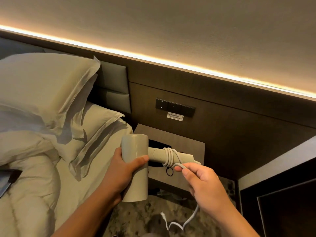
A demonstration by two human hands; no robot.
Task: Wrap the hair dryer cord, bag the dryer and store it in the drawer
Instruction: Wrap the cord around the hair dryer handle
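A pale grey-green hair dryer (135, 147) is held in the air above the nightstand, barrel upright, handle pointing right. My left hand (122, 170) grips the barrel. Several turns of the grey cord (169, 156) are wound around the handle. My right hand (203, 185) pinches the cord just below the handle's end. The loose remainder of the cord hangs down past my right wrist to the floor, ending in a white plug (163, 216). No bag is visible, and the drawer front is not clearly seen.
The wooden nightstand (186, 142) carries a dark object (158, 144) and a black hair tie (169, 172). A bed with pillows (42, 93) and duvet lies left. Wall switches (175, 107) sit above the nightstand. Dark furniture (282, 202) stands right; patterned carpet below.
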